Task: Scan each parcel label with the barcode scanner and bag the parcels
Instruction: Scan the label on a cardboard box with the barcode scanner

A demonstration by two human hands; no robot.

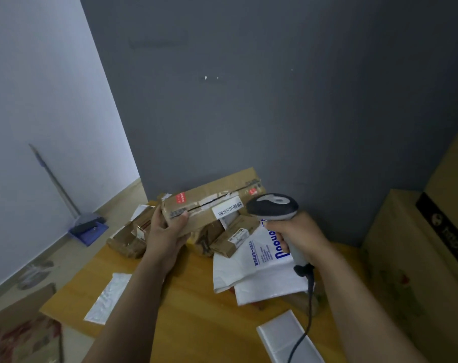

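My left hand grips the near left end of a long brown cardboard parcel and holds it up above the table. A white barcode label shows on its top face, toward the right. My right hand grips the handle of a grey barcode scanner, whose head sits just right of the label and points toward it. The scanner's dark cable runs down to the lower edge of the view. White plastic bags with blue print lie under my right hand.
Several smaller brown parcels lie on the yellow wooden table beneath the held one. A clear plastic sheet lies front left, a white flat packet front right. Large cartons stand at right. A grey wall is behind, a dustpan on the floor left.
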